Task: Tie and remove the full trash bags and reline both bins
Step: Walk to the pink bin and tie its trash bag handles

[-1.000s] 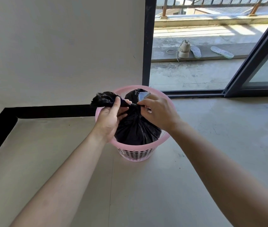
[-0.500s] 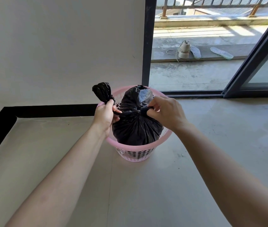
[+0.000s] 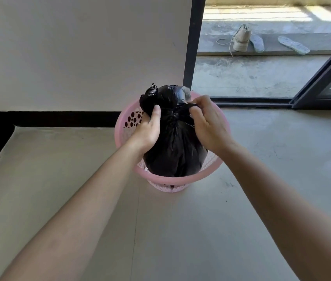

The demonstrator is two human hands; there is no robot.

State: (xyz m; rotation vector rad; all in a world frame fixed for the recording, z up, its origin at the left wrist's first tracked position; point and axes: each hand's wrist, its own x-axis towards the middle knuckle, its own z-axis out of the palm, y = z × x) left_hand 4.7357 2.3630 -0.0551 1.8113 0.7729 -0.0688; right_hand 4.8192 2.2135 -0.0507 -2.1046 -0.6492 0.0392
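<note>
Black skirting board (image 3: 59, 118) runs under the white wall at the left, above the grey floor (image 3: 160, 230). Next comes the left hand (image 3: 147, 128), closed around one bunched end of the full black plastic trash bag (image 3: 172, 151), which sits inside the round pink plastic perforated bin (image 3: 172, 182) on the floor, its top rising above the rim. The right hand (image 3: 209, 126) pinches the other twisted end of the bag with curled fingers, and far right, beyond the dark door frame, a beige shoe (image 3: 241, 40) lies on concrete.
</note>
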